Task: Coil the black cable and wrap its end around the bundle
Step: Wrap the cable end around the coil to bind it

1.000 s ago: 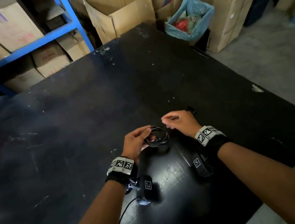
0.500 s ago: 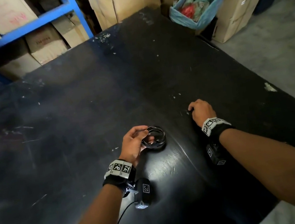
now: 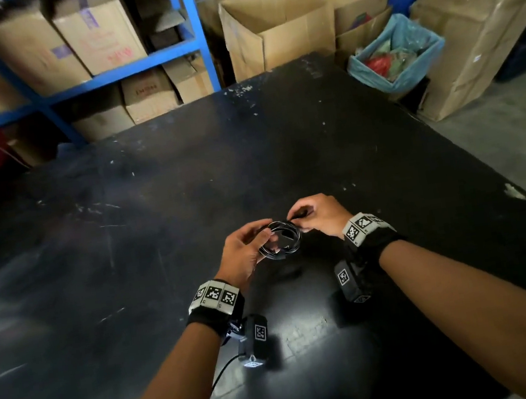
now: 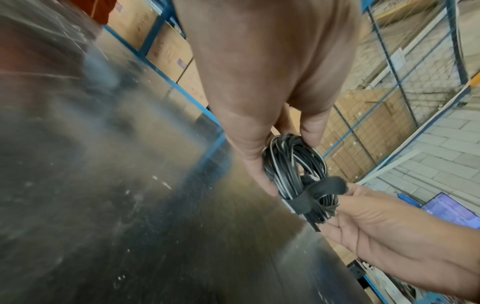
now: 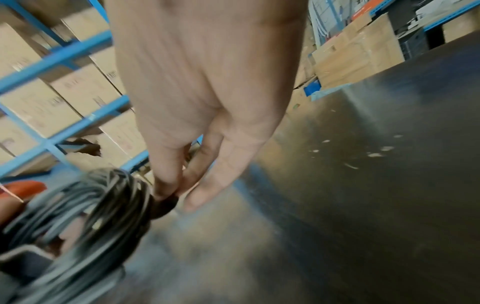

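Left fingers (image 4: pixel 310 131) gripping coiled cable (image 4: pixel 293 164), right fingers (image 4: pixel 363 193) pinching strap (image 4: pixel 324 186)

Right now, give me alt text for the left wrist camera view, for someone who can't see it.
A left hand grips a coiled black cable above a scuffed black table, while the right hand pinches a flat black strap looped around the bundle. Blue shelving with cardboard boxes stands behind.
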